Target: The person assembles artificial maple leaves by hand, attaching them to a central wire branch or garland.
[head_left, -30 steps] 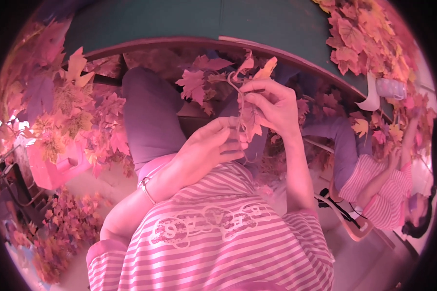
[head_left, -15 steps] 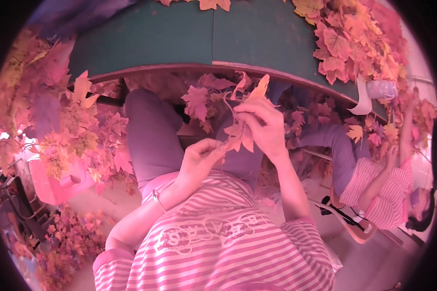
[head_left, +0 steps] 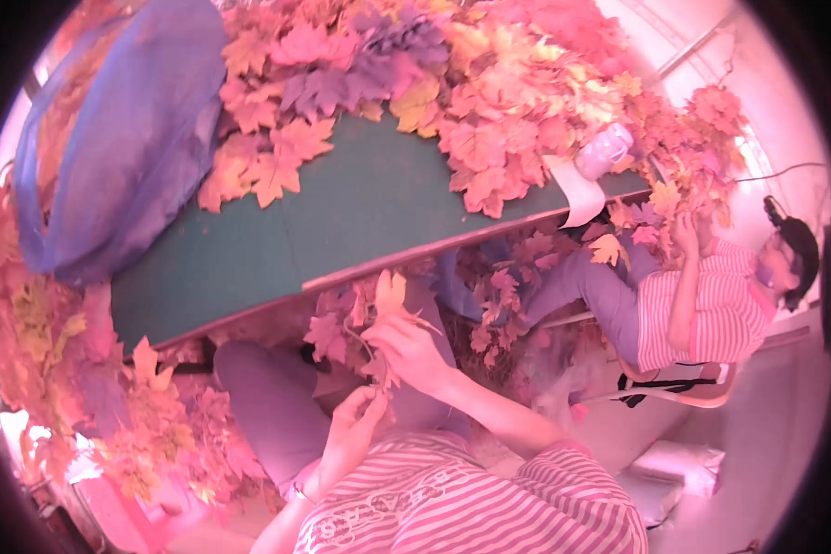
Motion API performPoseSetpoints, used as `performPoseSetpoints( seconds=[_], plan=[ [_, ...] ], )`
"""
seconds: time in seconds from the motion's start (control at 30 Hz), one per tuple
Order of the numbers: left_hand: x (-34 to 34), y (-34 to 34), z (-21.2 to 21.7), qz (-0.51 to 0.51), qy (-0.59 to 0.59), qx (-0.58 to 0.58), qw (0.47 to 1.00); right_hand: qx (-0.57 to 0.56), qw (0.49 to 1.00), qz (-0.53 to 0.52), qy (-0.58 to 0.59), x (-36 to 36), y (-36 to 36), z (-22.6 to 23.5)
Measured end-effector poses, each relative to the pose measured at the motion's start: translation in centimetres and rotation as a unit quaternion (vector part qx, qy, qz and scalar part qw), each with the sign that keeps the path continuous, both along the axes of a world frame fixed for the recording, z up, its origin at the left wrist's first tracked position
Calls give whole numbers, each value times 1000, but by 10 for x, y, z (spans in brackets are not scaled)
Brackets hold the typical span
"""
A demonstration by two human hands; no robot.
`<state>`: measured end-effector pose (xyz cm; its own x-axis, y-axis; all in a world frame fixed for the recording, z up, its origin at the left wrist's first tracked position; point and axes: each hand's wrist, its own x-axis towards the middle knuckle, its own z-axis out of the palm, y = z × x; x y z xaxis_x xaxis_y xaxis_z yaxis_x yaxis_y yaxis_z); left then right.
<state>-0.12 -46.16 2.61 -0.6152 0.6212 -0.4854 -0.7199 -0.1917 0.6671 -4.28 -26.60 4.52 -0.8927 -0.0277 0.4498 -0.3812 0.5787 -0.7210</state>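
Over my lap hangs an artificial maple-leaf garland [head_left: 328,337], with pinkish leaves along a thin stem. My right hand [head_left: 411,351] is closed on its stem, and a yellow-orange leaf [head_left: 391,291] sticks up beyond the fingers. Just below and to the left, my left hand [head_left: 353,427] pinches at a leaf of the same garland with thumb and forefinger. The fingers hide exactly where stem and leaf meet. Both hands are near each other, on my side of the green table [head_left: 369,212].
Leaf garlands [head_left: 517,102] are heaped along the table's far side. A blue bag [head_left: 138,138] stands at the left. Near the right end are a patterned cylinder [head_left: 603,150] and a curling white strip [head_left: 577,189]. Another person [head_left: 702,305] sits at the right, handling leaves.
The view has turned and lifted, so the table slants and more of the heap, the bag and the other person shows. Both hands still hold the garland.
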Motion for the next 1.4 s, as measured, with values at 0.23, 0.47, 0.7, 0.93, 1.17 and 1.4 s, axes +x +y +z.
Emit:
performPoseSetpoints(
  seconds=[0.23, 0.47, 0.7, 0.93, 1.17, 1.4],
  plan=[
    [-9, -2, 6, 104, -21, -19, 994, 159, 980, -61, 104, -54, 60, 110],
    [-9, -14, 10, 203, -19, -43, 978, 298, 883, -346, 108, -192, 200, 117],
    [-2, -21, 3, 203, -24, -93, 974, 375, 844, -380, 57, -198, 233, 100],
    [-13, -20, 14, 200, 16, -51, 978, 326, 867, -365, 89, -189, 205, 145],
    [-16, -21, -7, 221, -26, -55, 973, 201, 932, -242, 179, -220, 122, 147],
    [-22, -26, -14, 235, -43, -51, 970, 142, 964, -70, 212, -318, 71, 172]
  ],
)
